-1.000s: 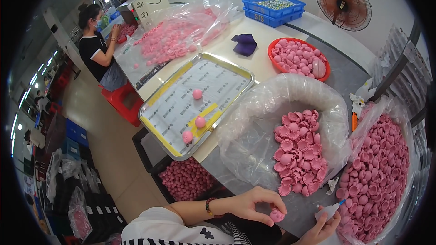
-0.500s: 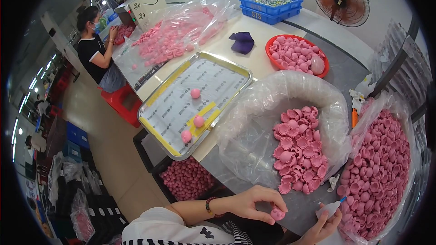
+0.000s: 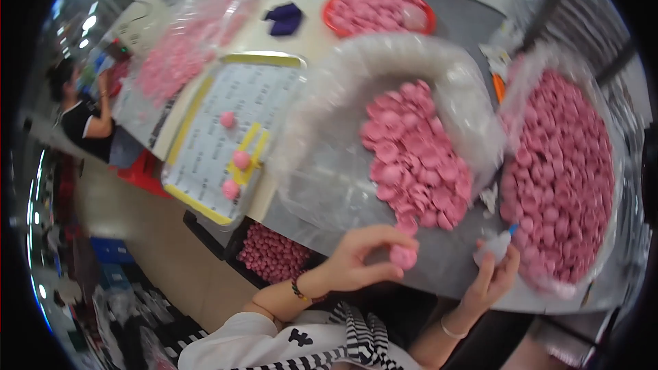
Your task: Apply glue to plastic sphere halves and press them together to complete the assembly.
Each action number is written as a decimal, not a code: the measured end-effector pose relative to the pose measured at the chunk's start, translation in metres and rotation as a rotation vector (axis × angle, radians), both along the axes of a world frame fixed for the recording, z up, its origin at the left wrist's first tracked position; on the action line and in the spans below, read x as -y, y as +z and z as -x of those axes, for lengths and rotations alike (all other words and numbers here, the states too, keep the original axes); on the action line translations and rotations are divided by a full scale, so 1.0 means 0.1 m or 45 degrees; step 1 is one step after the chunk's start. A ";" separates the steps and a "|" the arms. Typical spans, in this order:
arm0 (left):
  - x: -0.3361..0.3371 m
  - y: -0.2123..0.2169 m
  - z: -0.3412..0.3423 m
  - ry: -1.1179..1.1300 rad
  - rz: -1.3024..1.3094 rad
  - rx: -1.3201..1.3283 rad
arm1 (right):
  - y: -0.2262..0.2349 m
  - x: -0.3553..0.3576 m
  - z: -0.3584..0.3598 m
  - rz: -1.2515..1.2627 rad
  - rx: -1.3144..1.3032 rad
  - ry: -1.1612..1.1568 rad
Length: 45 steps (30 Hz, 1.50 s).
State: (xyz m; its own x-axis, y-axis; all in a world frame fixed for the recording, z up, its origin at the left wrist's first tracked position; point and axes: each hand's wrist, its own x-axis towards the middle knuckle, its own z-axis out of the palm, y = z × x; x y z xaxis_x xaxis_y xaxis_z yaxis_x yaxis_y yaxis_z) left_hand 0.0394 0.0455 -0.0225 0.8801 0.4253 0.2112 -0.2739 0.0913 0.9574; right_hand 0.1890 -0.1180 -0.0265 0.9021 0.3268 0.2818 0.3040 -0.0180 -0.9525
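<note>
By the left hand (image 3: 356,260), matt pink caps (image 3: 415,157) lie in a glossy clear plastic bag (image 3: 329,164); the tabletop (image 3: 445,260) is smooth grey.

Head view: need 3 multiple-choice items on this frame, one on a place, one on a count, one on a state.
1. Where is the small squeeze bottle?
A. In the right hand
B. On the yellow-rimmed tray
C. In the red bowl

2. How many pink pieces lie on the yellow-rimmed tray?
A. None
B. Three
C. Ten

3. What is the left hand doing?
A. Lying flat and empty on the table
B. Pinching one pink piece in its fingertips
C. Gripping the purple cloth

Answers:
1 A: the right hand's fingers wrap the bottle, its tip pointing up and left.
2 B: three pink pieces sit spaced apart down the tray.
3 B: thumb and fingers close on a single pink piece just below the clear bag of pink pieces.
</note>
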 end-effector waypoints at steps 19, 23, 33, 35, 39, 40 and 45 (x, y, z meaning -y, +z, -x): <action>0.30 0.07 -0.07 0.408 -0.129 -0.110 | 0.05 0.10 -0.03 0.386 0.121 -0.181; 0.13 -0.18 0.06 0.319 -0.295 0.119 | 0.08 -0.06 0.00 0.255 0.046 0.009; 0.43 0.28 0.07 0.207 -0.214 -0.081 | 0.15 0.19 0.05 0.117 0.221 -0.152; 0.36 0.31 0.22 0.162 -0.224 0.000 | 0.10 0.08 0.07 0.142 0.250 -0.136; 0.39 0.53 0.47 0.084 -0.164 0.174 | 0.02 0.04 0.00 0.171 0.302 -0.201; 0.44 0.62 0.54 0.158 -0.093 0.167 | 0.01 0.09 -0.06 0.176 0.292 -0.242; -0.31 0.67 1.15 0.582 -0.585 -0.295 | 0.05 0.08 -0.12 0.347 0.550 -0.363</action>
State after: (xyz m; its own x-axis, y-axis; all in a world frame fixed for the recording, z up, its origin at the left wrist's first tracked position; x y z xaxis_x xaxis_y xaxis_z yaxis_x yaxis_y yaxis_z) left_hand -0.0754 0.0770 0.0449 0.6774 0.6772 0.2871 0.0280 -0.4138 0.9099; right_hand 0.2013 -0.1256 -0.0210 0.7868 0.2003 0.5838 0.6113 -0.3829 -0.6926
